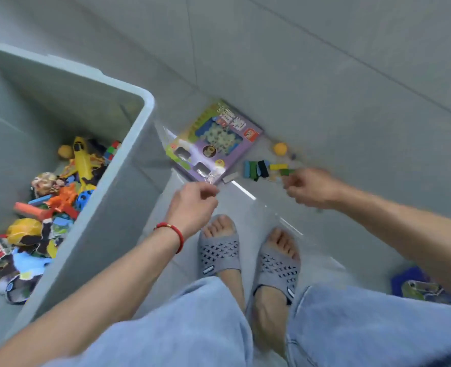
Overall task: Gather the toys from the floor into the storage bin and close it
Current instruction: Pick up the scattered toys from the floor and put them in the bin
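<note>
Below, both hands reach down over the grey floor (351,75); the left hand (194,205), with a red bracelet (172,231) on its wrist, has its fingers curled together near the corner of a purple toy box (213,144), though blur hides whether it grips anything; the right hand (311,188) has its fingers bunched at the near edge of a cluster of coloured blocks (265,168), and whether they pinch one I cannot tell; an orange ball (280,148) lies just beyond the blocks; the storage bin (129,160) stands open on the left, toys (60,197) heaped inside; a blue toy (414,284) lies on the floor at the near right; two feet in grey slippers (248,258) stand between the arms.
</note>
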Tool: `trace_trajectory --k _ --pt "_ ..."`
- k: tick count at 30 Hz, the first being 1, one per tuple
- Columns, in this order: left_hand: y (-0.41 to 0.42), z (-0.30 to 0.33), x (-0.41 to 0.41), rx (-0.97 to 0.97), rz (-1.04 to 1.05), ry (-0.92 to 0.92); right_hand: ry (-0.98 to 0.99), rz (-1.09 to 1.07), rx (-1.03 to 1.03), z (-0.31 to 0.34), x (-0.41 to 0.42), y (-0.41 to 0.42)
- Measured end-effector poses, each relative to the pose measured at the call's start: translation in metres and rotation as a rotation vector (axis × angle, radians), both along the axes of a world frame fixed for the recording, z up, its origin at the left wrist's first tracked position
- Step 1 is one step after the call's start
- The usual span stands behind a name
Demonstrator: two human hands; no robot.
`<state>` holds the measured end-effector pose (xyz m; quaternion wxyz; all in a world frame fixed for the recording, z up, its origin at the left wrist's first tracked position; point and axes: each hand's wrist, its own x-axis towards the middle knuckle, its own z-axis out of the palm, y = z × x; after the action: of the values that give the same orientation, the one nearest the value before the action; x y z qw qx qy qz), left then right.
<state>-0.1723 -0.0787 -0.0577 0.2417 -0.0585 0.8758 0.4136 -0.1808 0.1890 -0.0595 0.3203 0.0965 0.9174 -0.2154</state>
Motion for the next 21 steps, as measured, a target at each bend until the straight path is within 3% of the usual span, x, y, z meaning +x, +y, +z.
trace_trajectory --k 5,11,17,21 --pt "0.049 -0.095 -0.041 -0.363 -0.546 0.226 0.140 0.167 0.117 -0.086 0.000 0.002" --pt "0.094 -0.136 -0.067 -0.854 -0.899 0.476 0.384 0.408 0.196 -0.134 -0.070 -0.005" --pt "0.098 -0.150 -0.068 -0.886 -0.844 0.585 0.431 0.332 0.099 -0.153 -0.082 -0.003" --pt "0.102 -0.131 -0.081 -0.662 -0.596 0.358 0.457 0.374 0.093 -0.151 -0.082 0.003"
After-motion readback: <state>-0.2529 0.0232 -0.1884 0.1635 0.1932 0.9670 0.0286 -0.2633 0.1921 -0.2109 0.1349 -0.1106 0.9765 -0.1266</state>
